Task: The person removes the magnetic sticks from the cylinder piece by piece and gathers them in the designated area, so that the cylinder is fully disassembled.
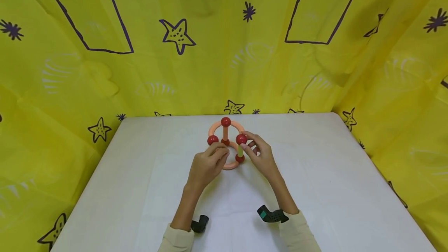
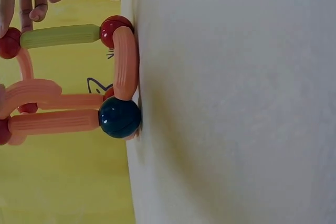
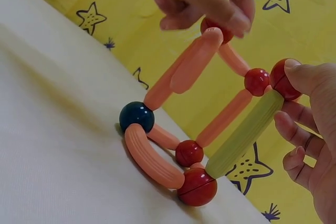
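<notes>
At the back and on both sides, yellow cloth (image 1: pixel 217 69) printed with dark stars and four-cornered outlines; below it, a white counter (image 1: pixel 315 182). On the counter, in the far part and near the middle, an open frame of sticks and balls (image 1: pixel 225 133) — standing upright, touching the white surface with its lower ring. In this ring, a blue ball (image 3: pixel 136 117), red balls (image 3: pixel 197 187) and curved orange sticks (image 3: pixel 150 158). Going up from the ring, straight orange sticks (image 3: pixel 223 119) and one green stick (image 3: pixel 245 135) on the right side. Higher, more red balls, with curved orange sticks joining left to back and back to right.

At the top of the green stick, the right upper red ball (image 1: pixel 241 139), held by the right hand (image 1: pixel 261 156) — pinched between thumb and finger, with the other fingers loosely bent below. At the left upper red ball (image 1: pixel 212 140), the left hand (image 1: pixel 207 166), with fingers bent close together. By these fingers, one more curved orange stick (image 3: pixel 191 64), one end near this ball, the other in the air. Cannot tell whether pinching ball or stick, or only touching. On the wrists, dark brackets (image 1: pixel 273 215).
</notes>
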The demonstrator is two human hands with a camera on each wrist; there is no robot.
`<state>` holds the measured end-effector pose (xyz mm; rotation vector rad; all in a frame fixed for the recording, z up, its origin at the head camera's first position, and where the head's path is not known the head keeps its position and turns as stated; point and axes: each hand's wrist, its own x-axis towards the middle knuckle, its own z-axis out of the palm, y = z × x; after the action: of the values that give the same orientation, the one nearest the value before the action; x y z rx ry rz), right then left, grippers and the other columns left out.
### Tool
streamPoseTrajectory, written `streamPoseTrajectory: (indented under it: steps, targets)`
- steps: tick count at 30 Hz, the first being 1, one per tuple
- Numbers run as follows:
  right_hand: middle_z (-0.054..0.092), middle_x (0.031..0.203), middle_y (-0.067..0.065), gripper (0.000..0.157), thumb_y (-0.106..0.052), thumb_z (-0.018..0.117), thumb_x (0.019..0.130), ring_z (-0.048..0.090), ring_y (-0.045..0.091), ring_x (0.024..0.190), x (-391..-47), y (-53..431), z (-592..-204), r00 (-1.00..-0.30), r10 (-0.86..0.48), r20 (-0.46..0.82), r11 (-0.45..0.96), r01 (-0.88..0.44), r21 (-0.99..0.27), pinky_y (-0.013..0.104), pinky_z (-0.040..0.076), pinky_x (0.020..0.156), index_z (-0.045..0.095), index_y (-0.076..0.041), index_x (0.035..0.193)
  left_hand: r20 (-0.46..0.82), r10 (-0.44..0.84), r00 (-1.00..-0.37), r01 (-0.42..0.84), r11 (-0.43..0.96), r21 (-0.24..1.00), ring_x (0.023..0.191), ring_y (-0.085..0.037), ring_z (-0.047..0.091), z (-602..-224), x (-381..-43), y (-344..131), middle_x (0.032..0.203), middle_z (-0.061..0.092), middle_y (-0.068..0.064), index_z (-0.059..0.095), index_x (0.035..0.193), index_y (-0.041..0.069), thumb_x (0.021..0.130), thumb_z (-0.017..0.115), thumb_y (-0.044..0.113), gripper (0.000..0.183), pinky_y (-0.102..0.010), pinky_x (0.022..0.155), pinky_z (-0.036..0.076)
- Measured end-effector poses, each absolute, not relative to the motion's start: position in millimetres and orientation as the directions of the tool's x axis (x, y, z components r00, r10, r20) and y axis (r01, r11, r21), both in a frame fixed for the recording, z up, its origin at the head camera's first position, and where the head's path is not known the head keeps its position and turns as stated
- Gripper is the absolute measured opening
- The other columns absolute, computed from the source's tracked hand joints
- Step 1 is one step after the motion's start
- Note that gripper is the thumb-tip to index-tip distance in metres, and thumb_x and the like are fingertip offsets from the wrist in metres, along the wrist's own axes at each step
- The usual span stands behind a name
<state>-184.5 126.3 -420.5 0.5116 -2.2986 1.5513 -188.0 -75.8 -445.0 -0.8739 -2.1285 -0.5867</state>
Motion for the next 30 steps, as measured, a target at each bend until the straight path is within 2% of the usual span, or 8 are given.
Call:
streamPoseTrajectory:
  steps: [2, 5, 9, 11, 18, 22, 26, 30]
  targets:
    - [0.066, 0.110, 0.021, 0.044, -0.004, 0.066, 0.091, 0.055, 0.021, 0.080, -184, 126, -419, -0.889, -0.108, 0.445, 0.347, -0.453, -0.821, 0.023, 0.046, 0.063, 0.055, 0.000, 0.133, 0.808, 0.347, -0.477, 0.748, 0.642, 0.166, 0.061, -0.011, 0.065, -443, -188, -79, 0.093, 0.066, -0.004, 0.072, 0.094, 0.007, 0.080, 0.079, 0.009, 0.016, -0.014, 0.057, 0.051]
    - [0.066, 0.109, 0.022, 0.049, -0.005, 0.066, 0.091, 0.055, 0.022, 0.078, -184, 125, -419, -0.898, -0.097, 0.428, 0.355, -0.433, -0.828, 0.025, 0.046, 0.063, 0.051, -0.002, 0.138, 0.822, 0.260, -0.507, 0.726, 0.643, 0.244, 0.051, -0.009, 0.055, -441, -190, -85, 0.094, 0.061, -0.007, 0.072, 0.096, 0.006, 0.084, 0.076, 0.009, 0.013, -0.014, 0.050, 0.046]
    - [0.065, 0.112, 0.021, 0.059, -0.008, 0.067, 0.091, 0.056, 0.022, 0.079, -190, 128, -431, -0.914, -0.085, 0.396, 0.365, -0.398, -0.841, 0.026, 0.046, 0.064, 0.043, -0.006, 0.145, 0.775, 0.162, -0.611, 0.635, 0.685, 0.357, 0.046, -0.005, 0.038, -441, -193, -92, 0.099, 0.051, -0.009, 0.071, 0.109, 0.010, 0.090, 0.071, 0.018, 0.021, -0.014, 0.043, 0.032]
    - [0.064, 0.114, 0.019, 0.066, -0.010, 0.068, 0.091, 0.057, 0.020, 0.081, -194, 130, -439, -0.924, -0.079, 0.374, 0.357, -0.377, -0.854, 0.025, 0.046, 0.064, 0.037, -0.010, 0.149, 0.738, 0.141, -0.660, 0.597, 0.695, 0.401, 0.047, -0.004, 0.037, -443, -195, -94, 0.101, 0.049, -0.010, 0.070, 0.116, 0.012, 0.091, 0.070, 0.022, 0.027, -0.015, 0.044, 0.030]
    - [0.059, 0.117, 0.017, 0.080, -0.019, 0.076, 0.086, 0.058, 0.020, 0.084, -201, 140, -461, -0.955, -0.112, 0.274, 0.364, -0.295, -0.883, 0.026, 0.043, 0.063, 0.030, -0.017, 0.151, 0.645, 0.117, -0.755, 0.549, 0.651, 0.525, 0.059, -0.008, 0.052, -452, -198, -99, 0.105, 0.054, -0.007, 0.065, 0.127, 0.018, 0.092, 0.068, 0.029, 0.037, -0.018, 0.051, 0.040]
    - [0.053, 0.127, 0.019, 0.087, -0.025, 0.077, 0.085, 0.059, 0.028, 0.100, -202, 141, -473, -0.973, -0.191, 0.131, 0.455, -0.206, -0.866, 0.036, 0.051, 0.078, 0.024, -0.011, 0.153, 0.632, 0.088, -0.770, 0.541, 0.615, 0.573, 0.065, -0.012, 0.056, -456, -198, -101, 0.103, 0.059, -0.006, 0.062, 0.128, 0.017, 0.090, 0.070, 0.029, 0.040, -0.027, 0.057, 0.049]
    - [0.048, 0.134, 0.022, 0.079, -0.026, 0.073, 0.088, 0.055, 0.033, 0.114, -204, 139, -485, -0.965, -0.263, 0.009, 0.547, -0.157, -0.822, 0.048, 0.049, 0.096, 0.030, -0.001, 0.150, 0.628, 0.073, -0.775, 0.540, 0.593, 0.597, 0.065, -0.011, 0.055, -461, -200, -102, 0.102, 0.060, -0.005, 0.062, 0.127, 0.017, 0.089, 0.072, 0.028, 0.041, -0.028, 0.057, 0.050]
    - [0.053, 0.129, 0.023, 0.056, -0.018, 0.069, 0.090, 0.058, 0.033, 0.111, -207, 136, -492, -0.964, -0.262, 0.034, 0.571, -0.183, -0.800, 0.049, 0.047, 0.098, 0.048, 0.003, 0.139, 0.641, 0.072, -0.764, 0.555, 0.580, 0.597, 0.066, -0.010, 0.056, -462, -202, -101, 0.101, 0.063, -0.004, 0.063, 0.127, 0.016, 0.089, 0.072, 0.027, 0.040, -0.029, 0.057, 0.050]
